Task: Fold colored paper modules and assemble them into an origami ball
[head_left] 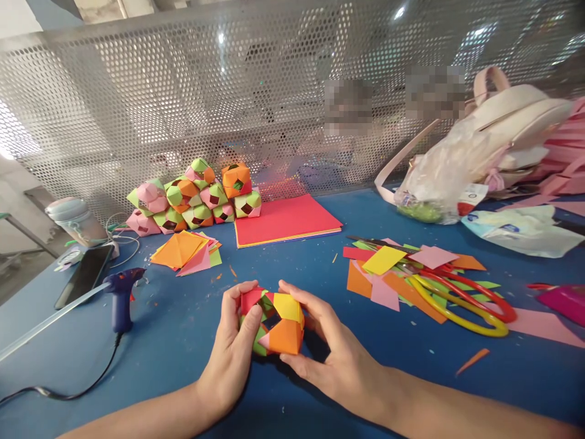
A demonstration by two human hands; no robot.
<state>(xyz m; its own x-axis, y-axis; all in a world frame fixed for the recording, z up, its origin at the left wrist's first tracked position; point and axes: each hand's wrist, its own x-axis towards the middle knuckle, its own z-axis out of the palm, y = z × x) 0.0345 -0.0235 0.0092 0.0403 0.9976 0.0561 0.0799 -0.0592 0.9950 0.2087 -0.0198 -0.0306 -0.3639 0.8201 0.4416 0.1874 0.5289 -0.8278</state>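
Both hands hold one folded paper ball (276, 322) of red, yellow, orange and green pieces just above the blue table (183, 341). My left hand (235, 350) wraps its left side, with the thumb pressed on the front. On the other side my right hand (326, 350) cups it, fingers curled over the top and beneath. A pile of finished paper balls (194, 196) stands at the back left against the mesh wall.
A blue glue gun (122, 299) with its cord lies left, beside a black phone (85, 275). Folded paper pieces (185, 251) and a stack of red sheets (286, 221) lie behind. Scissors (461, 299) rest on paper scraps at the right. Bags (479, 152) fill the far right.
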